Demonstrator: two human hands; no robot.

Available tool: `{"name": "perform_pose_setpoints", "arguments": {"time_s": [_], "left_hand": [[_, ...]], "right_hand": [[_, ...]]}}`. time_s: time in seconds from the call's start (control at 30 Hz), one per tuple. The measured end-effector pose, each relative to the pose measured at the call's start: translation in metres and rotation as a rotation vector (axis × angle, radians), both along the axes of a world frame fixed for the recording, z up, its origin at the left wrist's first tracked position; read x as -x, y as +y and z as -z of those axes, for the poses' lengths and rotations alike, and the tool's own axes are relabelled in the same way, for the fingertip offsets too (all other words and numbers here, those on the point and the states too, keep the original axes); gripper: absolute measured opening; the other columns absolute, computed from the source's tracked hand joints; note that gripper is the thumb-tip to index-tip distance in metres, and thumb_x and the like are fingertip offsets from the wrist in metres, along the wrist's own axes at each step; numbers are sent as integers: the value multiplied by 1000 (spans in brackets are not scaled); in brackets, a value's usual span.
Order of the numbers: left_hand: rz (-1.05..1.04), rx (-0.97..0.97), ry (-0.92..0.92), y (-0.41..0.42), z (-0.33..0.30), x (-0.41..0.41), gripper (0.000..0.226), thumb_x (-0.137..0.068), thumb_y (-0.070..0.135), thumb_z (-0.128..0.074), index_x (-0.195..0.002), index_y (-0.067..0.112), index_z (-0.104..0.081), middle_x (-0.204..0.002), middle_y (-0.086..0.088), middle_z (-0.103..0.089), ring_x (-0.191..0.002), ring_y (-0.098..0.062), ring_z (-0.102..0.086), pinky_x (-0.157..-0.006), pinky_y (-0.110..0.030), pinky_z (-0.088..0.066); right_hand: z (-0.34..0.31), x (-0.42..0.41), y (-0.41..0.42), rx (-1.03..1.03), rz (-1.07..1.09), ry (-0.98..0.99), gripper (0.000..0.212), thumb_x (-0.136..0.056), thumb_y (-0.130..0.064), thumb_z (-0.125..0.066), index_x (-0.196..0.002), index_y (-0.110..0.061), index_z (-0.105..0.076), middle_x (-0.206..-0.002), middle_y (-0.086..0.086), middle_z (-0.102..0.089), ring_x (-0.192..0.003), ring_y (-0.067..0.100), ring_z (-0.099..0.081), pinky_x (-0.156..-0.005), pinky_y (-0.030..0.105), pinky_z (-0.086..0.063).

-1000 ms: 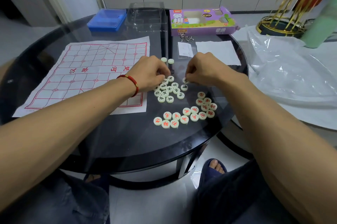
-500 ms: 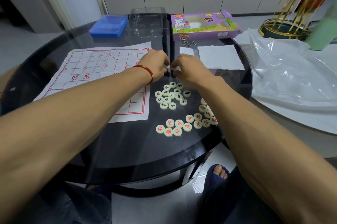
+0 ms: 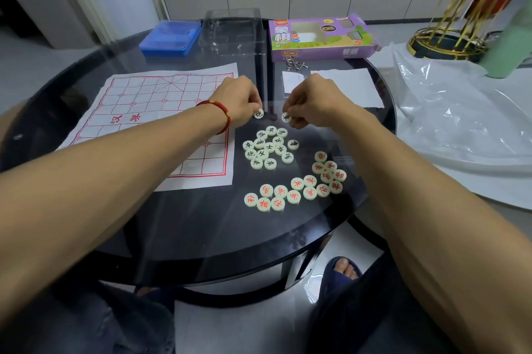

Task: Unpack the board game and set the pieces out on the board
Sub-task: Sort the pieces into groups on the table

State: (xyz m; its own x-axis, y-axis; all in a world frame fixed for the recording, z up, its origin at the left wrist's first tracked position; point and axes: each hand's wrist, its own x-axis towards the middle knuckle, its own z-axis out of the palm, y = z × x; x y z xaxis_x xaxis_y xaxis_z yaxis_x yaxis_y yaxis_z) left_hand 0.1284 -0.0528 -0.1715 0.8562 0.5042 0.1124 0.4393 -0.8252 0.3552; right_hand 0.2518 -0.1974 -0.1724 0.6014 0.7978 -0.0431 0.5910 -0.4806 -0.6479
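Note:
A white paper board [image 3: 149, 112] with a red grid lies on the left of the round glass table [image 3: 201, 224]. My left hand [image 3: 239, 99], a red band at its wrist, pinches a black-lettered round piece [image 3: 258, 114] just past the board's right edge. A second black-lettered piece [image 3: 286, 117] is pinched in my right hand [image 3: 313, 100]. Below the hands lies a cluster of several black-lettered pieces [image 3: 269, 148]. Nearer me, several red-lettered pieces [image 3: 296, 188] lie in loose rows.
At the table's far side stand a blue box [image 3: 171, 37], a clear plastic tray [image 3: 231, 28] and the purple game carton [image 3: 319, 37]. White paper sheets [image 3: 345, 86] lie right of my hands. Crumpled clear plastic [image 3: 460, 112] covers a surface to the right.
Both hands reached to the far pair of pieces beyond the black cluster, then drew back toward me, each now holding one black-lettered piece face up.

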Motion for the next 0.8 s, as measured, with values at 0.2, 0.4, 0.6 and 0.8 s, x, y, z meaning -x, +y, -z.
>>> {"name": "perform_pose_setpoints", "arguments": {"time_s": [0.2,0.4,0.6,0.8], "left_hand": [[77,-31,100,-5,-6,7,15,-95,15,-65,-100,12,-78,-97,-6,-74,-91,-20,-65,-83,-32,-53],[55,-86,82,-17,0,16,17,-96,12,-62,-102,11,-78,-103,-8,-74,-96,-24,-66,-82,-30,-51],[216,-135,165,-24,-19,40,32,-94,8,-59,-124,16,-69,-121,-6,-69,-109,-25,-62,-88,-30,-48],[436,-81,457,-31,-30,52,69,-78,30,-81,-137,17,-47,-112,-3,-56,-99,-19,-55,-69,-21,-40]], "right_hand": [[-7,4,-9,87,-88,-94,14,-90,-3,-67,-87,-12,-77,-72,3,-75,-59,10,-73,-66,24,-61],[-9,16,-17,174,-216,-304,17,-88,-6,-67,-96,-14,-80,-79,-4,-68,-81,18,-70,-72,28,-55],[-20,28,-23,299,-303,-318,41,-94,-40,-68,-128,-19,-63,-119,1,-66,-101,20,-60,-86,36,-51],[-22,47,-24,471,-322,-280,103,-64,-61,-86,-150,-40,-34,-142,1,-44,-125,30,-51,-100,52,-49]]}}
